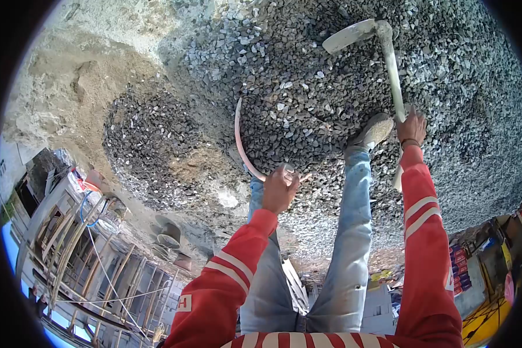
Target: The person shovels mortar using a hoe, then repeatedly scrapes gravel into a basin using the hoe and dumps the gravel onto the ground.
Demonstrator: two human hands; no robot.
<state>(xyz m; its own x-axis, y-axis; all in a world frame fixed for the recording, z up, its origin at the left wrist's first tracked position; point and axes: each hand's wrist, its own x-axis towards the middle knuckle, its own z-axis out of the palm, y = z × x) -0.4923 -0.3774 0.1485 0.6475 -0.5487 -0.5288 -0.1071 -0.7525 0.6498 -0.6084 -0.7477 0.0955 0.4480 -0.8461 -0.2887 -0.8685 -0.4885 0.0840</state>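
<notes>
My right hand (pixel 412 126) is wrapped round the pale wooden handle of a hoe (pixel 392 72), whose metal blade (pixel 349 36) rests on grey gravel (pixel 307 87) near the top. Closer to the middle, my left hand (pixel 279 188) grips the edge of a curved, pinkish rim (pixel 242 139), its fingers closed. Gravel lies up against the inner side of this rim; the rest of the object is hard to make out. One shoe (pixel 374 132) stands on the gravel beside my right hand.
Sandy ground (pixel 87 87) and a patch of gravel spread to the left. Metal pans (pixel 169 233) lie at the lower left, near wooden poles (pixel 72 246) and a blue hoop (pixel 86 211). A yellow object (pixel 488 325) is at the lower right.
</notes>
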